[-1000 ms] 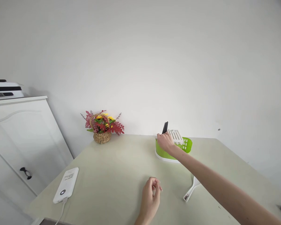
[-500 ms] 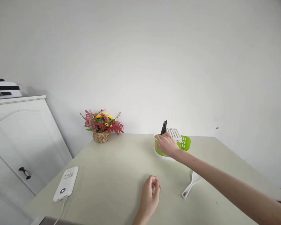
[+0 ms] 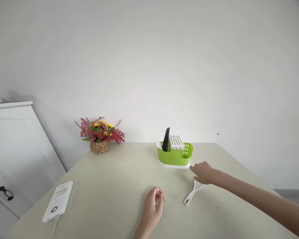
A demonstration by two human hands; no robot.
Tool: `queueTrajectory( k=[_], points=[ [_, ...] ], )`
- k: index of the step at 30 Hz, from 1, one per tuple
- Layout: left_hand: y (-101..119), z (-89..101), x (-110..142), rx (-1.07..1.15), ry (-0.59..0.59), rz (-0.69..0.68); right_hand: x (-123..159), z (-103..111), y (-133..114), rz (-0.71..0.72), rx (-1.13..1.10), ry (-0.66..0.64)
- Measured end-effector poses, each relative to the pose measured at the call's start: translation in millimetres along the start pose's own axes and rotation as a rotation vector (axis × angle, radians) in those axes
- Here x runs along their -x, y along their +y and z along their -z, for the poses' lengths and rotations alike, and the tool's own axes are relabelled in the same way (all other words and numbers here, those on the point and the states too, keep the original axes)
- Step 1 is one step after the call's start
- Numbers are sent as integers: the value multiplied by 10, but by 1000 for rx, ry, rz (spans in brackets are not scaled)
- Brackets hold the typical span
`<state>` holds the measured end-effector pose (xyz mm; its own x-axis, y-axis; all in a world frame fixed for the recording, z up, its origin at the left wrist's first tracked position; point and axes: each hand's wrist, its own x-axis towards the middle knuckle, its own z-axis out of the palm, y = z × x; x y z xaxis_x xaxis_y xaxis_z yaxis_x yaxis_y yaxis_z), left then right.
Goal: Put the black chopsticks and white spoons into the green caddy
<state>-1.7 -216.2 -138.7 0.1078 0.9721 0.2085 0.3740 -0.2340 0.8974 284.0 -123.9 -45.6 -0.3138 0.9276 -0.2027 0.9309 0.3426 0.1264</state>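
Note:
My right hand [image 3: 203, 172] hovers over the bowl end of a white rice paddle [image 3: 194, 193], partly covering it. Thumb and forefinger are apart and nothing shows between them. Just beyond stands a green cutlery caddy [image 3: 173, 157] on a white base. Several black chopsticks [image 3: 165, 140] and a white spoon [image 3: 158, 145] lean in its left compartment; a white slotted rack [image 3: 176, 142] sits on top. My left hand [image 3: 153, 205] rests on the table left of the paddle, fingers curled in towards the thumb, with nothing visible inside.
A wicker basket of artificial flowers [image 3: 100, 146] stands at the table's back left. A white power bank [image 3: 58, 201] with a cable lies near the left edge. Beyond that edge is a white cabinet [image 3: 13, 139] with a black handle. The wall runs behind the table [image 3: 109, 186].
My right hand has left the caddy's left end and moved right and nearer, over the paddle. The spoon now shows released in the caddy. My left hand keeps its pose; the view shifted slightly.

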Motion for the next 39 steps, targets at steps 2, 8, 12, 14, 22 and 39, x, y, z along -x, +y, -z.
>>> queueTrajectory(
  k=[2,8,12,14,22,39],
  points=[
    [-9,0,3,-18,-5,-10,4,-99,142,-72,-36,-42],
    [-25,-4,-4,-34,-23,-29,-52,-305,219,-154,-234,-133],
    [-20,-3,0,-41,-27,-29,-141,-357,50,-152,-376,-129],
    [-12,2,5,-53,-32,-34,-171,-348,-42,-128,-459,-127],
    [-31,-1,-8,-72,-35,-53,-164,333,-303,48,-676,187],
    [-1,26,-12,31,-61,6,-412,1513,-509,100,280,584]
  ],
)
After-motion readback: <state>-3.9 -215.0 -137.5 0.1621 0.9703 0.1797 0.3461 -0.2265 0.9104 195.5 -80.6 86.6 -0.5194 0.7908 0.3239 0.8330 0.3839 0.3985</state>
